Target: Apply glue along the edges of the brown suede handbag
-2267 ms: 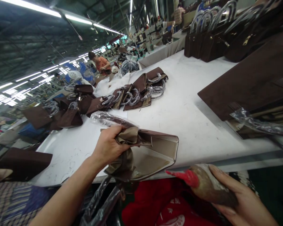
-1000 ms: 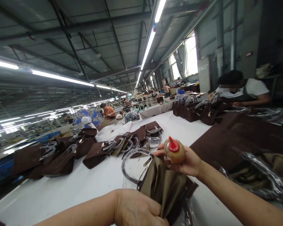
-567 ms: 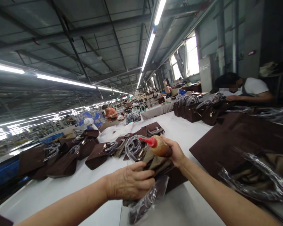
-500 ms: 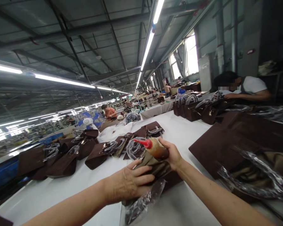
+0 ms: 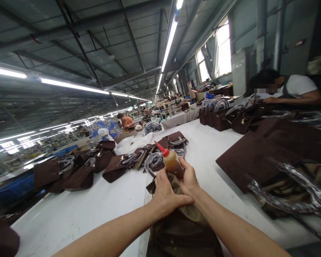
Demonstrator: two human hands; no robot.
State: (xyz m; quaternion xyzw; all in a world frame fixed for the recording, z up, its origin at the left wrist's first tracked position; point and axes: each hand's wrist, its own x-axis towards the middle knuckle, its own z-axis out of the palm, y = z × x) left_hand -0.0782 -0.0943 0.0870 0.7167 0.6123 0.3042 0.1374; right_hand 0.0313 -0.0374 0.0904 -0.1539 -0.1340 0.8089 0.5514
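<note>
In my right hand [image 5: 190,180] is a squeeze bottle [image 5: 174,165] of amber liquid, its pointed red nozzle tilted up and to the left. My left hand [image 5: 163,191] grips the upper part of a dark brown handbag [image 5: 186,233], thumb stretched across the olive lining toward my right wrist. The bag lies right below both hands, its body toward me. Clear-wrapped handles [image 5: 153,162] show just beyond my left fingers; I cannot tell whether they belong to this bag.
Brown handbags [image 5: 115,169] with wrapped handles line the far left of the white table [image 5: 104,210]. A larger bag pile [image 5: 246,157] lies on the right. Across the table a co-worker [image 5: 301,89] bends over bags. A blue fan [image 5: 104,130] stands at the back left.
The handbag has been turned, so its brown body now extends toward me. My left hand has shifted up and right along it. The bottle's nozzle has swung from pointing left to pointing upward.
</note>
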